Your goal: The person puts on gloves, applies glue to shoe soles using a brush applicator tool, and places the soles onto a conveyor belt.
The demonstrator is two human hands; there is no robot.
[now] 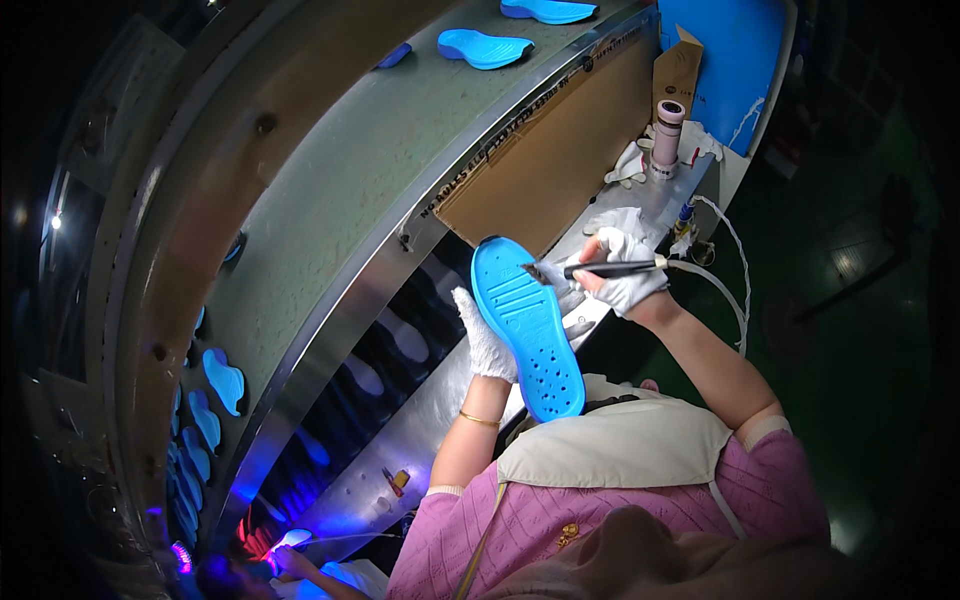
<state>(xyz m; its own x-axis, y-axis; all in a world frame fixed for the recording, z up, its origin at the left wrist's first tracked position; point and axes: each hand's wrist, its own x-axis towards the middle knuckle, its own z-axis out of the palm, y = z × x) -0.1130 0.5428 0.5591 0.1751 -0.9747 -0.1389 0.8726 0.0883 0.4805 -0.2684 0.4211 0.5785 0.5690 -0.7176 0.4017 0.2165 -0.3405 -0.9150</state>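
A bright blue shoe sole [530, 330] is held up in front of my chest, its ridged and holed face showing. My left hand [484, 338], in a white glove, grips it along its left edge; the fingers behind the sole are hidden. My right hand [625, 272], in a white glove with some bare fingertips, is closed round a slim black-handled brush [612, 268]. The dark bristle end of the brush lies at the sole's upper right edge, apparently touching it. From the handle's back end a pale tube [715, 278] runs off to the right.
A curved conveyor belt [330, 240] carries several blue soles [223, 380]. Beside it stand a cardboard sheet [560, 140], a pink bottle [667, 135] and loose white gloves [628, 165] on a metal ledge. Another person's hand [292, 562] works with a sole at lower left.
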